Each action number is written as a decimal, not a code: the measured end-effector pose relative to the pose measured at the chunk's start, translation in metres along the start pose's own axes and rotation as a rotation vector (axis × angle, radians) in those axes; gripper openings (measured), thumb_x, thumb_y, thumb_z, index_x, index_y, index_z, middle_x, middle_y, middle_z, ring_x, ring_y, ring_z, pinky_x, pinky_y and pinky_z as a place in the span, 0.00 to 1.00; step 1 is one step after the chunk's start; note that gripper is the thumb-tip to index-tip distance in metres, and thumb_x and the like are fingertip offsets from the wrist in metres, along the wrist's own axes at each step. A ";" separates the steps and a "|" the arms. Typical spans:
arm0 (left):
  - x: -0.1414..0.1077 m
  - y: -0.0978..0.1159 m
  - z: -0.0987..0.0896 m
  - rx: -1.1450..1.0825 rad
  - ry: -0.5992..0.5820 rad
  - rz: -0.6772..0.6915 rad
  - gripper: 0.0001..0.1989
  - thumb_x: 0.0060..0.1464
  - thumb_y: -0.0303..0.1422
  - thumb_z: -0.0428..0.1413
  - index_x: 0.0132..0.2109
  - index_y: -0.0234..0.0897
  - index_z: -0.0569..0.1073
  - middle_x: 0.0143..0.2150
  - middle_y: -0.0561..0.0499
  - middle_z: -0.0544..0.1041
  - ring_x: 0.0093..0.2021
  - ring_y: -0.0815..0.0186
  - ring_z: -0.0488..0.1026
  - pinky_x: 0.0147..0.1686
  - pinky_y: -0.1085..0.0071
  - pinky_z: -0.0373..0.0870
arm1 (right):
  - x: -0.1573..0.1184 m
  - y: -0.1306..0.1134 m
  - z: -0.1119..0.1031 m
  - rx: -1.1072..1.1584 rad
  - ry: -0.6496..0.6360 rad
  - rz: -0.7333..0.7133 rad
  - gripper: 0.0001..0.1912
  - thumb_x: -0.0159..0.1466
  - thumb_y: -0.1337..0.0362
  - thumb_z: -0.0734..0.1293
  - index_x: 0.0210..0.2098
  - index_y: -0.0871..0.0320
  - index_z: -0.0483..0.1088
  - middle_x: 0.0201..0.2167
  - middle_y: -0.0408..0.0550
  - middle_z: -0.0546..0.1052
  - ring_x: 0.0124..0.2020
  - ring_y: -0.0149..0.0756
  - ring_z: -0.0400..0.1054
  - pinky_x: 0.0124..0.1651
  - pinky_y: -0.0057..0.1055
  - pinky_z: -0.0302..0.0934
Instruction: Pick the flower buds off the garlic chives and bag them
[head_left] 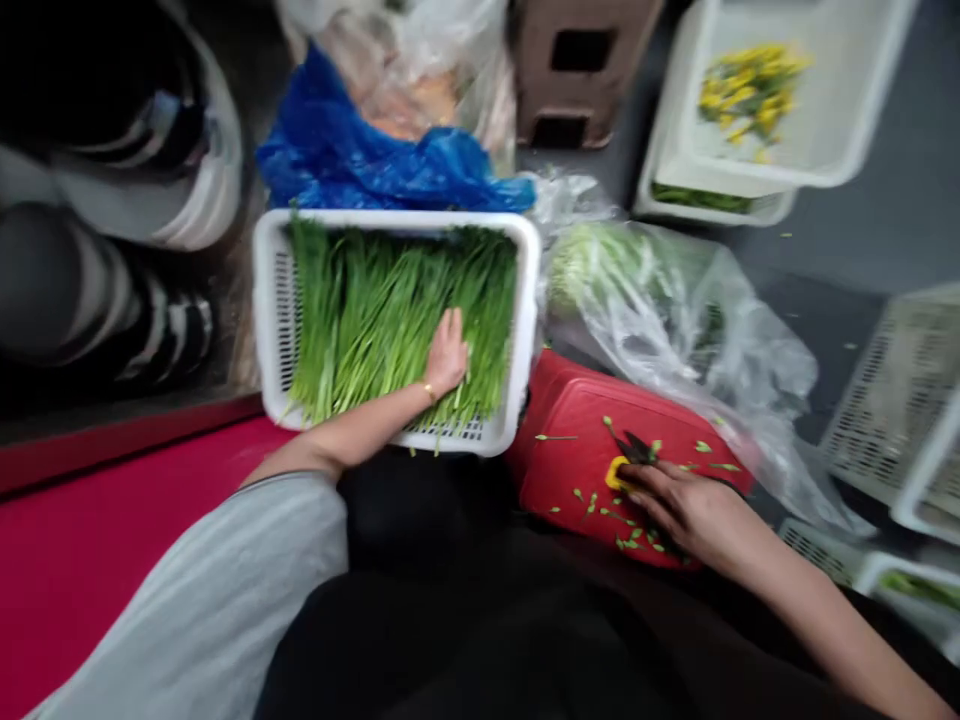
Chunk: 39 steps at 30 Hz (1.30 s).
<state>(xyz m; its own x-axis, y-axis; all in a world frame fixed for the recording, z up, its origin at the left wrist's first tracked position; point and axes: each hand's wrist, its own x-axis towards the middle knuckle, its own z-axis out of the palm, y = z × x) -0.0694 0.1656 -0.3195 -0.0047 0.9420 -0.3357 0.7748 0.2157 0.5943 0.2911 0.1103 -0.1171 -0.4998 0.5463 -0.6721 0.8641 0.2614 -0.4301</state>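
Note:
Long green stalks (375, 320) fill a white plastic basket (397, 218), lying side by side across it. My left hand (448, 352) rests on the stalks at the right part of the basket; its visible fingers are stretched out and it holds nothing that I can see. My right hand (671, 500) is over a red padded surface (559, 440), its fingers at a small dark tool with a yellow part (616, 473); whether they grip it is unclear. Small green buds (630, 543) lie scattered over the red surface.
Behind the basket is a blue plastic bag (375, 150). A clear bag of greens (660, 290) lies beyond the red surface. Yellow flowers (754, 95) sit in a white bin (840, 130) at the top right. A brown stool (585, 50) and several more baskets stand around.

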 end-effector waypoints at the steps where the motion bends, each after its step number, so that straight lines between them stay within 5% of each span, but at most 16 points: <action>1: -0.001 0.002 -0.002 0.039 -0.005 0.012 0.34 0.59 0.31 0.45 0.70 0.25 0.46 0.72 0.31 0.46 0.72 0.52 0.42 0.69 0.53 0.45 | -0.002 -0.002 -0.010 0.036 0.041 -0.018 0.22 0.68 0.57 0.55 0.50 0.57 0.74 0.44 0.54 0.80 0.39 0.43 0.78 0.41 0.37 0.72; 5: 0.006 0.010 -0.014 0.196 -0.010 0.051 0.36 0.60 0.37 0.47 0.70 0.25 0.47 0.71 0.31 0.49 0.72 0.48 0.45 0.67 0.52 0.50 | -0.017 0.015 -0.054 0.170 0.375 0.009 0.19 0.67 0.55 0.58 0.45 0.56 0.76 0.39 0.50 0.81 0.37 0.37 0.77 0.42 0.31 0.70; 8: 0.011 0.030 -0.044 0.403 -0.161 0.035 0.37 0.58 0.38 0.49 0.69 0.24 0.51 0.68 0.27 0.57 0.68 0.44 0.56 0.61 0.50 0.61 | -0.014 0.056 -0.076 0.190 0.570 0.168 0.17 0.65 0.55 0.60 0.39 0.58 0.76 0.36 0.49 0.81 0.35 0.36 0.75 0.39 0.29 0.67; 10: 0.011 0.057 -0.076 0.576 -0.318 -0.016 0.34 0.57 0.41 0.50 0.66 0.26 0.59 0.61 0.27 0.68 0.58 0.41 0.70 0.51 0.49 0.71 | 0.003 0.090 -0.081 0.192 0.525 0.255 0.17 0.65 0.57 0.59 0.38 0.60 0.77 0.37 0.50 0.81 0.37 0.37 0.75 0.41 0.30 0.66; 12: 0.009 0.096 -0.108 0.688 -0.265 0.043 0.27 0.60 0.42 0.47 0.60 0.31 0.69 0.54 0.33 0.75 0.49 0.43 0.76 0.44 0.51 0.74 | 0.032 0.120 -0.081 0.178 0.361 0.301 0.16 0.66 0.63 0.58 0.41 0.61 0.76 0.41 0.50 0.81 0.42 0.37 0.74 0.44 0.29 0.65; 15: 0.012 0.177 -0.124 0.548 -0.105 0.500 0.22 0.64 0.41 0.43 0.57 0.40 0.72 0.51 0.43 0.78 0.50 0.53 0.76 0.48 0.57 0.73 | 0.084 0.151 -0.070 0.159 0.178 0.311 0.16 0.63 0.71 0.60 0.45 0.62 0.76 0.47 0.52 0.79 0.47 0.38 0.73 0.49 0.28 0.63; 17: 0.022 0.237 -0.095 0.450 -0.194 0.835 0.20 0.65 0.41 0.43 0.56 0.42 0.73 0.51 0.46 0.79 0.52 0.58 0.74 0.52 0.60 0.70 | 0.115 0.161 -0.061 0.170 0.180 0.317 0.19 0.60 0.73 0.62 0.49 0.63 0.74 0.47 0.56 0.79 0.47 0.41 0.74 0.48 0.29 0.63; 19: 0.039 0.288 -0.040 0.439 -0.386 1.109 0.21 0.66 0.41 0.42 0.57 0.42 0.72 0.52 0.47 0.79 0.57 0.60 0.71 0.53 0.62 0.67 | 0.137 0.168 -0.055 0.186 0.221 0.321 0.24 0.60 0.73 0.62 0.56 0.64 0.69 0.47 0.58 0.79 0.47 0.44 0.74 0.47 0.31 0.64; 22: 0.069 0.328 0.049 0.675 -0.611 1.190 0.20 0.64 0.45 0.46 0.51 0.40 0.76 0.45 0.44 0.81 0.57 0.56 0.70 0.53 0.57 0.62 | 0.147 0.185 -0.057 0.225 0.344 0.318 0.31 0.64 0.70 0.60 0.66 0.64 0.56 0.49 0.58 0.77 0.49 0.44 0.73 0.49 0.34 0.64; 24: 0.087 0.330 0.080 0.905 -0.698 1.070 0.22 0.63 0.46 0.47 0.39 0.36 0.79 0.34 0.43 0.82 0.45 0.55 0.76 0.52 0.54 0.59 | 0.140 0.203 -0.062 0.247 0.458 0.349 0.34 0.66 0.68 0.57 0.69 0.65 0.45 0.53 0.60 0.74 0.53 0.44 0.70 0.54 0.37 0.62; 26: 0.102 0.316 0.079 1.039 -0.665 0.978 0.29 0.64 0.48 0.43 0.30 0.32 0.78 0.28 0.41 0.80 0.35 0.58 0.76 0.50 0.52 0.58 | 0.127 0.220 -0.065 0.258 0.581 0.350 0.35 0.66 0.66 0.57 0.70 0.66 0.42 0.56 0.62 0.71 0.54 0.46 0.69 0.56 0.42 0.61; 29: 0.124 0.286 0.029 1.148 -0.553 0.790 0.28 0.64 0.47 0.45 0.26 0.31 0.76 0.22 0.43 0.75 0.31 0.58 0.75 0.44 0.56 0.62 | 0.108 0.231 -0.059 0.268 0.618 0.093 0.35 0.64 0.60 0.62 0.68 0.62 0.52 0.57 0.58 0.71 0.54 0.45 0.68 0.57 0.43 0.62; 31: 0.137 0.270 -0.015 1.250 -0.452 0.618 0.23 0.62 0.38 0.49 0.25 0.29 0.75 0.21 0.44 0.74 0.31 0.58 0.75 0.40 0.57 0.64 | 0.103 0.226 -0.049 0.237 0.440 -0.101 0.30 0.63 0.58 0.63 0.64 0.57 0.60 0.57 0.53 0.72 0.54 0.42 0.68 0.57 0.39 0.61; 34: 0.140 0.264 -0.063 1.318 -0.311 0.422 0.22 0.62 0.36 0.49 0.25 0.28 0.75 0.22 0.41 0.74 0.32 0.55 0.75 0.37 0.55 0.66 | 0.105 0.210 -0.036 0.094 0.154 -0.008 0.22 0.61 0.60 0.66 0.53 0.60 0.72 0.48 0.56 0.77 0.48 0.45 0.72 0.50 0.37 0.65; 37: 0.118 0.280 -0.063 1.002 -0.076 0.595 0.23 0.64 0.44 0.44 0.41 0.31 0.78 0.36 0.40 0.79 0.41 0.53 0.76 0.41 0.56 0.69 | 0.096 0.192 -0.033 -0.004 0.182 0.127 0.17 0.62 0.64 0.64 0.48 0.66 0.73 0.42 0.62 0.77 0.43 0.46 0.73 0.44 0.37 0.64; 39: 0.102 0.295 -0.034 0.679 -0.202 0.864 0.27 0.64 0.49 0.42 0.56 0.36 0.72 0.50 0.42 0.77 0.51 0.57 0.73 0.48 0.60 0.69 | 0.075 0.175 -0.037 -0.010 0.359 0.038 0.16 0.66 0.64 0.59 0.47 0.64 0.72 0.41 0.60 0.75 0.43 0.44 0.71 0.43 0.36 0.63</action>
<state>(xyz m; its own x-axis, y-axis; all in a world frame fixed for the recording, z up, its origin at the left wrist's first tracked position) 0.1376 0.3335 -0.1537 0.7577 0.6346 -0.1521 0.6526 -0.7351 0.1837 0.4067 0.2265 -0.2206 -0.4158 0.8001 -0.4324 0.8832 0.2419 -0.4017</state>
